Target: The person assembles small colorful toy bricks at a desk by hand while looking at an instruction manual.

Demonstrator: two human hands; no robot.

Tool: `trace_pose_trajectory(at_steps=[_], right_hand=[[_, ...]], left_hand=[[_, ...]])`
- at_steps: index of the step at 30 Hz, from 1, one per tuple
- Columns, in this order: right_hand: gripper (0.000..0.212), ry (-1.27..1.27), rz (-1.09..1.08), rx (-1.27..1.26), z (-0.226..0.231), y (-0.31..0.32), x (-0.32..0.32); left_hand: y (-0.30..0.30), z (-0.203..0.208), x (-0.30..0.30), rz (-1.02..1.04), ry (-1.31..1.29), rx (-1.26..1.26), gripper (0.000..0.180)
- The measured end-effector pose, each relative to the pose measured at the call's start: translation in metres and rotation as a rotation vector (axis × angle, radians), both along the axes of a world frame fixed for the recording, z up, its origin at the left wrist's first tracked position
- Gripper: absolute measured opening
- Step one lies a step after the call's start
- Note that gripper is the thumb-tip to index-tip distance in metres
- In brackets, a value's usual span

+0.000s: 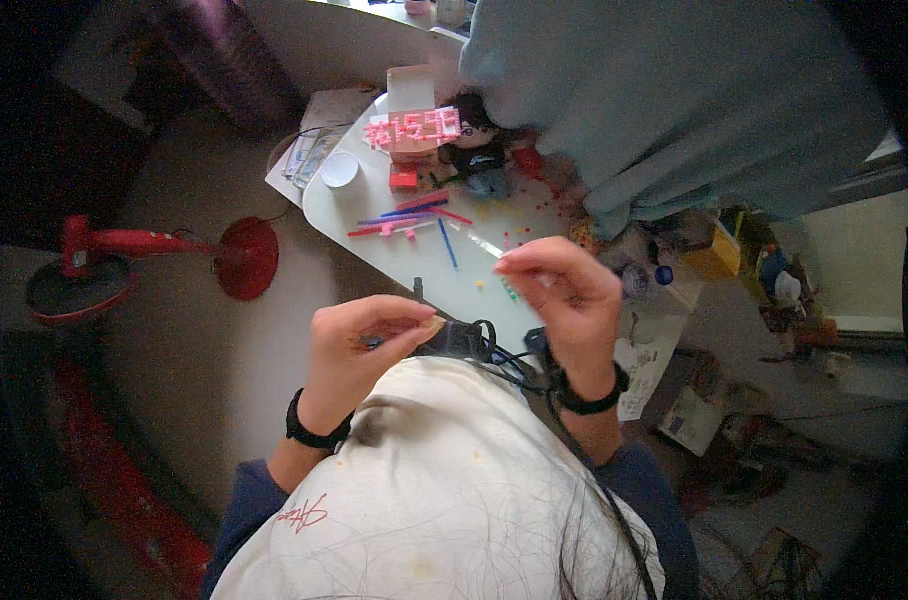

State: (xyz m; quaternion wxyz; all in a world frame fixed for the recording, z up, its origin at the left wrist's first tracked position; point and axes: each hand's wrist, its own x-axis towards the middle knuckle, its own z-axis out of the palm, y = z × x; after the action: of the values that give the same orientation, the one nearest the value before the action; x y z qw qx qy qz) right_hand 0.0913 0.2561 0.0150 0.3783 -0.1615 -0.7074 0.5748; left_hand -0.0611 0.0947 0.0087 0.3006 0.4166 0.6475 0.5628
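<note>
My left hand (359,345) is raised in front of my shirt, thumb and forefinger pinched on a small pale-yellow piece (435,325); its exact kind is too small to tell. Higher and further right, my right hand (574,295) also makes a pinch, slightly blurred. Whatever its fingertips hold is not clear. A shiny whitish strip (481,240) runs toward those fingertips, but I cannot tell whether it is held or lies on the white table (364,265). Beneath the hands, the table bears red, blue and purple sticks (409,215), a single blue stick (447,245) and tiny coloured pieces.
At the far side stand a pink brick-like construction (412,129), a small red box (404,177), a white round lid or cup (341,170) and a dark-haired doll (479,150). A red fan (246,258) stands left. Black cables (509,360) hang near my waist; a blue-grey curtain (664,100) hangs right.
</note>
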Motion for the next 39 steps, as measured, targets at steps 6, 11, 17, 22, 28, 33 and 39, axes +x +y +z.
trace_pose_trajectory(at_steps=[6,11,17,22,28,33,39], right_hand=[[0.018,0.0,0.084,0.027,0.007,-0.024,0.006],[0.019,-0.071,0.077,0.153,0.009,-0.026,0.014],[0.021,0.01,0.114,0.055,0.01,-0.025,0.021],[0.022,-0.003,0.243,0.065,0.007,-0.025,0.019],[0.023,-0.001,0.241,-0.136,0.01,-0.034,0.023],[0.021,0.006,0.327,-0.105,0.013,-0.03,0.021],[0.02,0.015,0.369,-0.13,0.01,-0.028,0.02]], left_hand=[[-0.004,0.013,0.017,0.038,0.107,0.089,0.014],[-0.008,0.013,0.028,-0.023,-0.143,0.159,0.015],[-0.002,0.022,0.033,-0.003,-0.091,0.21,0.015],[-0.006,0.024,0.034,0.019,-0.06,0.188,0.016],[-0.011,0.027,0.033,0.016,0.038,0.154,0.015],[-0.011,0.033,0.032,-0.008,0.141,0.182,0.016],[-0.01,0.038,0.032,-0.019,0.184,0.154,0.021]])
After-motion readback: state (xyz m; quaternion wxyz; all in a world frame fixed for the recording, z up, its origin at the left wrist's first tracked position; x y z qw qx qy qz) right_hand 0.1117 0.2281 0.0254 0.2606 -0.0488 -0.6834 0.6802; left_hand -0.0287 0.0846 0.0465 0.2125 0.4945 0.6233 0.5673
